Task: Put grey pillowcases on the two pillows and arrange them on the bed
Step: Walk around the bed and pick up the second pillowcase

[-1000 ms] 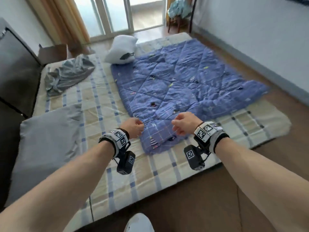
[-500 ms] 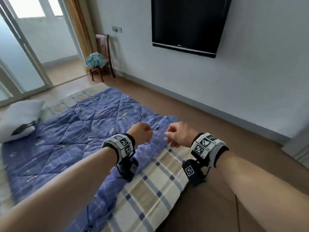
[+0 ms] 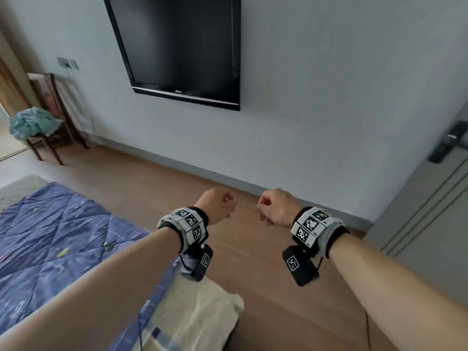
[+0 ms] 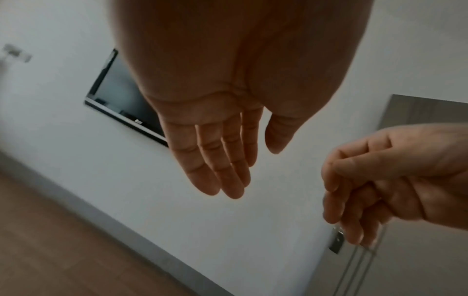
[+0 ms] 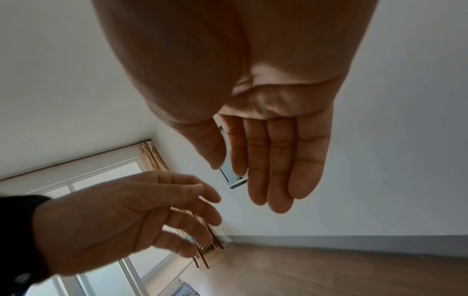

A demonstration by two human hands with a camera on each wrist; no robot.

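though no pillow or grey pillowcase shows in any view now, part of the bed (image 3: 202,317) does: pale checked sheet at the near left, blue quilt (image 3: 55,249) spread flat over it toward the far left, presumably laid smooth so pillows can go at one end. cannot tell from these views where the pillows or cases lie.

just above the bed's near corner, left hand (image 3: 215,207) raised in mid-air, holding nothing; fingers (image 4: 222,166) nearly straight and close together in the left wrist view, slack rather than gripping. right hand (image 3: 276,207) just beside it over the wooden floor (image 3: 266,312), apart from the left, also with nothing in its grasp; fingers (image 5: 273,164) loosely extended in the right wrist view, slightly curled as seen from the other wrist. both likely lifted clear and idle because the head points away from the bedding, toward the wall.

farther out: black television (image 3: 177,49) mounted on the far wall, wooden chair (image 3: 50,115) at far left carrying a bundle of teal cloth (image 3: 33,122), grey door with handle (image 3: 453,140) at right.

judged from this: no step in hand; next move calls for turning back to the bed to find the pillows.
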